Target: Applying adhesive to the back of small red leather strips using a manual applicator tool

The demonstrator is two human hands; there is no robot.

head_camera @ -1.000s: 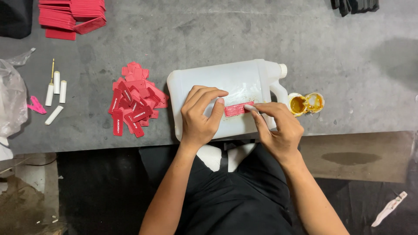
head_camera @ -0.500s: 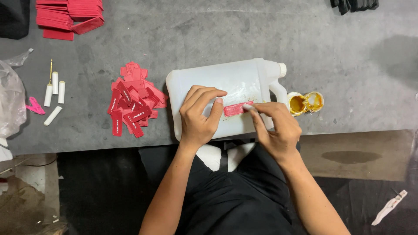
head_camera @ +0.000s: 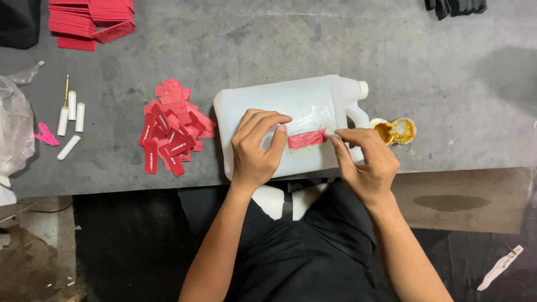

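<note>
Near edge, lap: person seated at the grey bench (head_camera: pixel 268 45), dark clothing, both forearms reaching up from below.
Left hand (head_camera: pixel 257 148): lies palm down on the white plastic jug (head_camera: pixel 291 106); fingers curled and loosely spread, index tip pressing the left end of the red strip (head_camera: pixel 306 138). Nothing gripped, only pressing.
Right hand (head_camera: pixel 366 159): fingers drawn together, tips at the right end of the red strip; whether it pinches the strip end or some small tool cannot be told.
Red strip: flat on the upturned side of the jug, lengthwise, between the two hands, slightly tilted.
Jug: on its side at the bench front edge, capped neck and handle pointing right.
Right of jug: small open container of yellow paste (head_camera: pixel 396 131), just beside the jug handle and touching distance from the right hand.
Left of jug: loose pile of red labels (head_camera: pixel 170 137), near the jug but apart from it.
Far left: white cylindrical pieces (head_camera: pixel 71 112), a pink clip (head_camera: pixel 46 136), a clear plastic bag (head_camera: pixel 14 128) at the frame edge.
Far back left: neat stacks of red labels (head_camera: pixel 89 19).
Far back right: dark objects (head_camera: pixel 456 6), cut off by the frame.
</note>
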